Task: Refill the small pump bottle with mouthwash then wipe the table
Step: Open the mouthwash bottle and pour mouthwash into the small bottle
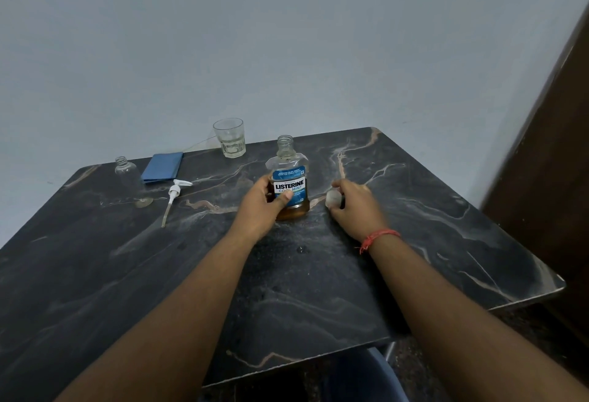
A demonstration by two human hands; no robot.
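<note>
Left hand (pixel 266 202) wrapped round uncapped mouthwash bottle (pixel 289 178) upright on table (pixel 127 274); right hand (pixel 353 202) curled on white cap (pixel 333 198).

Hands (pixel 266 202) on uncapped mouthwash bottle (pixel 288 178)

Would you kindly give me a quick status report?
Left hand grips uncapped mouthwash bottle. Right hand holds its cap at table. Small pump bottle open, pump lying beside. Path clear.

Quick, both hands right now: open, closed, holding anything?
Left hand: closed around the clear, amber-filled, uncapped mouthwash bottle standing on the table.
Right hand: closed on the small whitish cap.
</note>
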